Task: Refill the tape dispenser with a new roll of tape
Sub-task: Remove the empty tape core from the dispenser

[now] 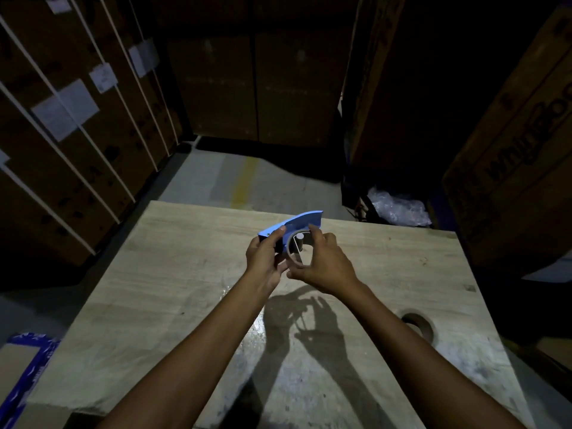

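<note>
A blue tape dispenser is held up above the wooden table. My left hand grips its left end, thumb on top. My right hand pinches a thin, pale cardboard ring that sits at the dispenser's hub; it looks like a bare tape core. A full brown tape roll lies flat on the table at the right, partly hidden behind my right forearm.
Tall strapped cardboard boxes stand to the left, at the back and to the right. Crumpled clear plastic lies on the floor beyond the table's far right corner. A blue-edged box sits low at the left.
</note>
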{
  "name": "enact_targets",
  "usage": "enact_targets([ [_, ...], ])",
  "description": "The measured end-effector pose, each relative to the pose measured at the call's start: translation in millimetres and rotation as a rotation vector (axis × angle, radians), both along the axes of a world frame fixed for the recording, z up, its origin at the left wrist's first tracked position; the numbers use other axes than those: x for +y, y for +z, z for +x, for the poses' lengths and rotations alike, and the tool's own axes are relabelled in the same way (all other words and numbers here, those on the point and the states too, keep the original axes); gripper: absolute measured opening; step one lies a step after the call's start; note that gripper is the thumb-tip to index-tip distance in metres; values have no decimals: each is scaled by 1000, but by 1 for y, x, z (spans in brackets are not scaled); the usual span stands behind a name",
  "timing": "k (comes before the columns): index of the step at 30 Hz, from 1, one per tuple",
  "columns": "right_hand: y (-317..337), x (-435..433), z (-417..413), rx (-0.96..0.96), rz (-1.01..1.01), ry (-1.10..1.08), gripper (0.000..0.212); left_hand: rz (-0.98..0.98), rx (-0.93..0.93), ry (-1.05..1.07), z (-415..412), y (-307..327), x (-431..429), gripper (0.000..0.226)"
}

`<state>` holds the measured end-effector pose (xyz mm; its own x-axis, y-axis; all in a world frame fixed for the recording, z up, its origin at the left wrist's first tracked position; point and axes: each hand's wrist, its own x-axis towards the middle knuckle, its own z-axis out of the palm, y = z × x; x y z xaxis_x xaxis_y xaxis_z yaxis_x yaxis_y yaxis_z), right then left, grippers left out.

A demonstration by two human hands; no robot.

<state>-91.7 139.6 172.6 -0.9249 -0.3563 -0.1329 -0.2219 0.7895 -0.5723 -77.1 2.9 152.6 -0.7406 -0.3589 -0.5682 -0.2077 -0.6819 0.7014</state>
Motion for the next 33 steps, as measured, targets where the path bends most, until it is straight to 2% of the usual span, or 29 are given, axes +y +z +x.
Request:
enact_targets([
  [3, -4, -4, -1, 44, 13, -26, 95, -4, 9, -31, 0, 0, -2, 41],
  [6, -5, -8, 0, 66, -18, -41, 88, -13, 5, -48, -2, 1, -4, 39],
  [13, 1, -14, 6, 137, -50, -96, 84, -30, 12, -87, -9, -3, -12, 27],
  [17, 3, -16, 9, 144, -51, -114, 82, -32, 16, -118, -9, -6, -15, 29],
  [22, 6, -17, 18, 204, -152, -190, 71, -48, 63, -133, -11, 1, -15, 24],
  [29, 15, -9, 25, 320, -208, -235, 76, -133, 66, -163, -13, -1, -14, 26],
  [33, 15, 5, 19, 294, -239, -251, 73, -95, 27, -167, -9, -10, -12, 20],
])
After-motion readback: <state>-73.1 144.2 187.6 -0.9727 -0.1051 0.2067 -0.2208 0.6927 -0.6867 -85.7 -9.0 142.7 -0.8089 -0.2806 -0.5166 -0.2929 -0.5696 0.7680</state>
